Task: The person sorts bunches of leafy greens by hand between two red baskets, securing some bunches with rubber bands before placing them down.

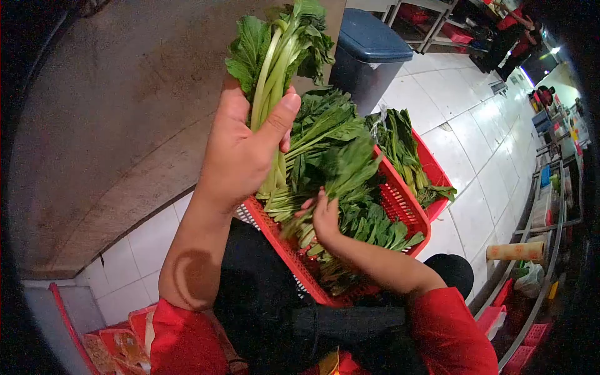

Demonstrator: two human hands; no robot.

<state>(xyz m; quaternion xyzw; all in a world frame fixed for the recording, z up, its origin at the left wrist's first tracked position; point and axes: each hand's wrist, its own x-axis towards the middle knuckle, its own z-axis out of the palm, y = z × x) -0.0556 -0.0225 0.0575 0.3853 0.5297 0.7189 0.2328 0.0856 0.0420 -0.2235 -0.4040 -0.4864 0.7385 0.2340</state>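
Raised over the left side of the red basket, my left hand (pixel 244 153) is closed around a bunch of mustard greens (pixel 275 65), pale stalks in the palm and broad leaves at the top. My right hand (pixel 325 217), lower and inside the basket, grips a bunch of leafy greens (pixel 350 169); both are slightly smeared by motion. The red perforated basket (pixel 400 194) stands before me with several more bunches of dark leafy greens (pixel 331 119) in it. Their stalks point toward me on the left.
Beyond the basket, a second red container (pixel 434 165) holds more greens. A dark blue lidded bin (pixel 372 47) stands behind. A brown wall-like panel (pixel 112 112) rises at the left. White floor tiles (pixel 459 115) stretch right toward shelves (pixel 550 212). Another person (pixel 515 37) is far off.
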